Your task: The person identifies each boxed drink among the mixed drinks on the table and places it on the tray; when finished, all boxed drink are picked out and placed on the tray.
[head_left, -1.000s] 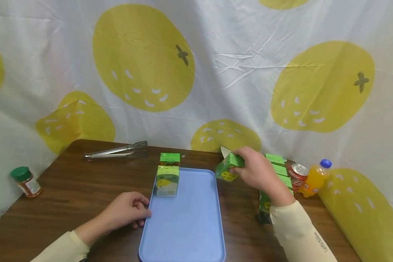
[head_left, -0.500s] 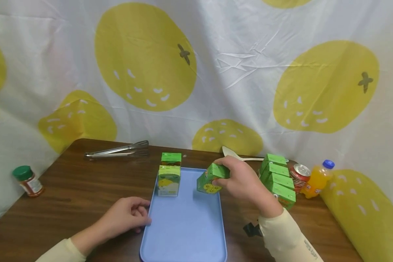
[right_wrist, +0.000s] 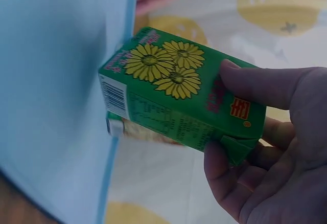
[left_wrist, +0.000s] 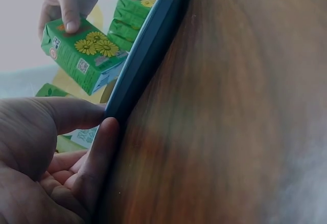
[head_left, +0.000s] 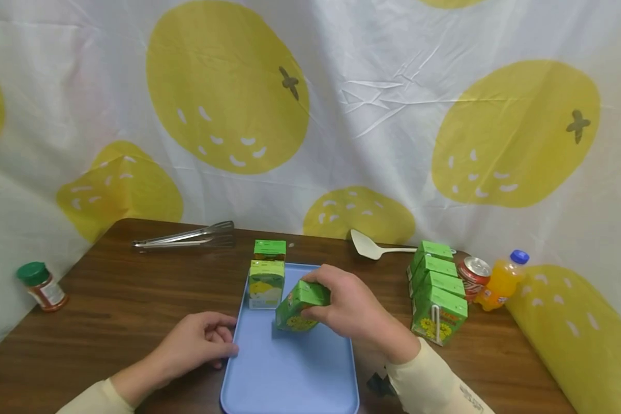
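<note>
My right hand point(head_left: 349, 305) grips a green drink carton point(head_left: 296, 310) by its upper end, tilted, low over the blue tray point(head_left: 290, 374). In the right wrist view the carton point(right_wrist: 171, 88) shows yellow flowers and a barcode, thumb on one face and fingers round the others. With thumb and finger, my left hand point(head_left: 191, 345) pinches the tray's left rim; the left wrist view shows the fingertips at that rim point(left_wrist: 138, 60). A yellow-green carton with a lemon picture point(head_left: 265, 287) stands at the tray's far left corner, a green-topped carton point(head_left: 270, 248) just behind it.
Several green cartons point(head_left: 440, 313) stand in a row at the right. Beyond them are a red can point(head_left: 474, 276) and an orange drink bottle point(head_left: 503, 282). A white spatula point(head_left: 366, 246) and metal tongs point(head_left: 186, 237) lie at the back. A green-capped spice jar point(head_left: 43, 287) stands far left.
My right hand has carried the green carton leftward from beyond the tray's right edge to over its middle, near the lemon carton. The left hand has stayed at the tray's rim.
</note>
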Demonstrator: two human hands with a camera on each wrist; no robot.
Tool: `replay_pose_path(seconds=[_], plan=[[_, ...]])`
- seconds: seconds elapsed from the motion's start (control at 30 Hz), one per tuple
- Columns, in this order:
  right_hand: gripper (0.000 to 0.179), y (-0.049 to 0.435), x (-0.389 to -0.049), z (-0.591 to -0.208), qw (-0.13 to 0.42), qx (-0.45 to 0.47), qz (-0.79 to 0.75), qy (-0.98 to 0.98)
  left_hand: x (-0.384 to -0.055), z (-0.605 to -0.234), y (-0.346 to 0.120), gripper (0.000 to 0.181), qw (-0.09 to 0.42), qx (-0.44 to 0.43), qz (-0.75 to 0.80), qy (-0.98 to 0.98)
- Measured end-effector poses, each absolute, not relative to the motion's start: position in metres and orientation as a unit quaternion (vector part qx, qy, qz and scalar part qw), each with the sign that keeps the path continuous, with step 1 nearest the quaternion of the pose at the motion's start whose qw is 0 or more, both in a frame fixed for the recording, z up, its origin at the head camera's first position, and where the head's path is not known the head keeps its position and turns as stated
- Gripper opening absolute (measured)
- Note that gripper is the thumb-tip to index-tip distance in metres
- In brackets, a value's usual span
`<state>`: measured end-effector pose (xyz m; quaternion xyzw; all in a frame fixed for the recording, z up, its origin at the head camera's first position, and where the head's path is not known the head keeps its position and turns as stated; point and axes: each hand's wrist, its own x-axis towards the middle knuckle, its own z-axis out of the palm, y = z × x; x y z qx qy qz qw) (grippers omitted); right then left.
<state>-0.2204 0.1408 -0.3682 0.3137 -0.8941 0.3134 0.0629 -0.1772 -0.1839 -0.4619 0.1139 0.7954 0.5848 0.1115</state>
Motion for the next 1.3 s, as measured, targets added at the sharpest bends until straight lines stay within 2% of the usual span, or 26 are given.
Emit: replay_pose_path(seconds=[0.37, 1.3], plan=[[0.045, 0.114, -0.211, -0.388, 0.067, 0.357, 0.337, -0.869, -0.178, -0.464, -0.184, 0.059, 0.115, 0.118, 0.599, 0.784], [0.047, 0.089, -0.204, -0.396, 0.072, 0.343, 0.338, -0.874, -0.179, -0.466, -0.185, 0.058, 0.122, 0.117, 0.605, 0.778]])
